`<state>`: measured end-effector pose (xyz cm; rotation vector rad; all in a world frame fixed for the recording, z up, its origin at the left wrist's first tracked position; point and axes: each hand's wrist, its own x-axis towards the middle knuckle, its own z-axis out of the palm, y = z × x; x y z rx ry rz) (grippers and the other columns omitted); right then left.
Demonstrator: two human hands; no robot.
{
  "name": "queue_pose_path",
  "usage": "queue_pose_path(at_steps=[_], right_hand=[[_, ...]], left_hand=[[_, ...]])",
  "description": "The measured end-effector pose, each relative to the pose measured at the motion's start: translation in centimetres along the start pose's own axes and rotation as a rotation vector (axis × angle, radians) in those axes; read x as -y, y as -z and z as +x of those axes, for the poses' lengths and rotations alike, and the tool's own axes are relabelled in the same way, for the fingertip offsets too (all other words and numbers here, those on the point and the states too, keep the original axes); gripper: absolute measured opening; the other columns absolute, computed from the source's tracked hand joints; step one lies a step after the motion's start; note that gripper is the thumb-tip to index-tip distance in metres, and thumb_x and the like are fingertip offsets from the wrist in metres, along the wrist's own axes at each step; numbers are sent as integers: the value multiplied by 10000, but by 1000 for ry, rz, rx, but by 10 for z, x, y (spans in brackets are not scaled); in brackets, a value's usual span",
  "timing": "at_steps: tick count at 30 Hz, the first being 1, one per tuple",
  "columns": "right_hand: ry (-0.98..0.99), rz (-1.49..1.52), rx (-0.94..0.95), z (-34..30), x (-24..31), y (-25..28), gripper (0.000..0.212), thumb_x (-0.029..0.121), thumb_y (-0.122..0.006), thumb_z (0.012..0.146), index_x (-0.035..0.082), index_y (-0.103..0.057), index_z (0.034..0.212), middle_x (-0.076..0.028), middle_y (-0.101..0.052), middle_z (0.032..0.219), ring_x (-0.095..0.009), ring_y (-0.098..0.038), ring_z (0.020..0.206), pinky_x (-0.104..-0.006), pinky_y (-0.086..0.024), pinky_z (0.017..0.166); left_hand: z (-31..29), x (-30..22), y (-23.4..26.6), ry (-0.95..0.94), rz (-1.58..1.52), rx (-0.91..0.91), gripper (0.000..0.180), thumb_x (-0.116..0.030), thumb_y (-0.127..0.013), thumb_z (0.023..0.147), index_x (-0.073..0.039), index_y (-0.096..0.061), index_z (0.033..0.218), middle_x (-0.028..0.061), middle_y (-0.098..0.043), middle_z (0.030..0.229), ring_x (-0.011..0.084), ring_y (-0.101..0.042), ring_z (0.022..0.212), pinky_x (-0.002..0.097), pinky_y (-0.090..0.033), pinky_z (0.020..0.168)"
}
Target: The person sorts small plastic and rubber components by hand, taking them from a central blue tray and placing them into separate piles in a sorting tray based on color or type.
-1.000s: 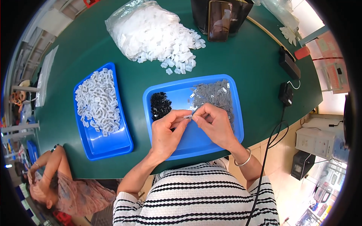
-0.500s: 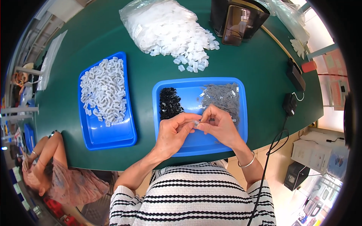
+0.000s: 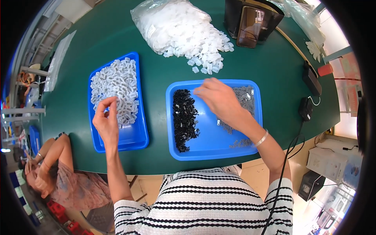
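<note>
My left hand [image 3: 105, 121] is over the left blue tray [image 3: 132, 138], thumb and forefinger pinched together above a heap of small whitish-grey plastic pieces [image 3: 113, 80]. Whatever lies between those fingertips is too small to make out. Across the right blue tray [image 3: 211, 145] reaches my right hand [image 3: 217, 100], its fingers bent near the tray's far rim. Their tips are blurred and partly hidden. In this tray, small black pieces [image 3: 182, 127] lie along the left side and thin grey pieces [image 3: 246, 98] along the right, some under my forearm.
A clear plastic bag [image 3: 143, 15] spills white translucent pieces [image 3: 207, 62] onto the green table [image 3: 156, 74]. Behind stand a black container [image 3: 270, 21] and a phone [image 3: 250, 29]. Black adapters [image 3: 305, 107] and a cable are at the right. Another person [image 3: 58, 176] sits at the left.
My hands have parted from their meeting point over the right tray. The left has moved left to the left tray; the right has moved up toward the far rim.
</note>
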<state>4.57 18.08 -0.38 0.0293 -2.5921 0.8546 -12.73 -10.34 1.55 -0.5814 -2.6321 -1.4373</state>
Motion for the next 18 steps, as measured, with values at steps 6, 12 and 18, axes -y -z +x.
queue_pose_path(at_steps=[6,12,18], right_hand=[[196,-158,49,25,-7,-33,173,10,-604,711,50,-635,876,-104,-496,838,-269,-527,840,-377,-492,655],[245,-237,26,21,-11,-41,56,27,-588,712,30,-552,754,-103,-465,799,-266,-512,799,-372,-478,655],[6,-178,21,-11,-3,-28,138,-3,-592,705,19,-548,833,-129,-511,844,-312,-541,855,-389,-494,721]], left_hand=[[31,19,4,-164,200,23,139,-31,-644,851,-64,-684,980,60,-667,963,170,-615,809,275,-479,652],[37,-40,-59,-444,131,87,190,-30,-662,806,-75,-673,990,101,-655,987,261,-615,868,334,-500,694],[46,-65,-142,-497,159,537,147,-89,-662,829,-30,-685,962,148,-692,982,254,-676,852,377,-512,738]])
